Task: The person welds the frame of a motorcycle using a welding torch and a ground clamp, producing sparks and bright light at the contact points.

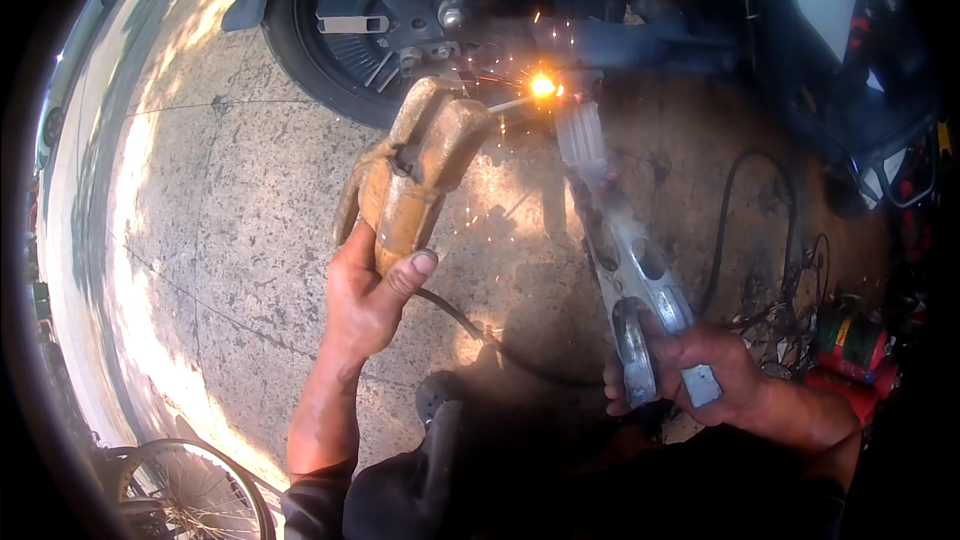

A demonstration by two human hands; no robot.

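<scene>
My left hand (pixel 363 302) is closed round the lower end of a worn, tan welding electrode holder (pixel 415 155). A thin welding rod (pixel 512 104) sticks out of its jaws to the right and ends in a bright orange arc (pixel 545 86) throwing sparks. My right hand (pixel 725 365) grips a long, silvery metal piece (pixel 640 260) with holes along it and two arms at the near end; its exact kind I cannot tell. The ribbed far end lies just below the arc, close to a dark metal bar (pixel 640 43). Glare hides the spot where the rod touches.
A vehicle wheel (pixel 330 80) with a dark tyre stands beyond the left hand. Cables (pixel 725 230) loop over the stained concrete floor (pixel 250 200). Red and green equipment (pixel 850 345) lies at right. A spoked bicycle wheel (pixel 185 485) is at lower left.
</scene>
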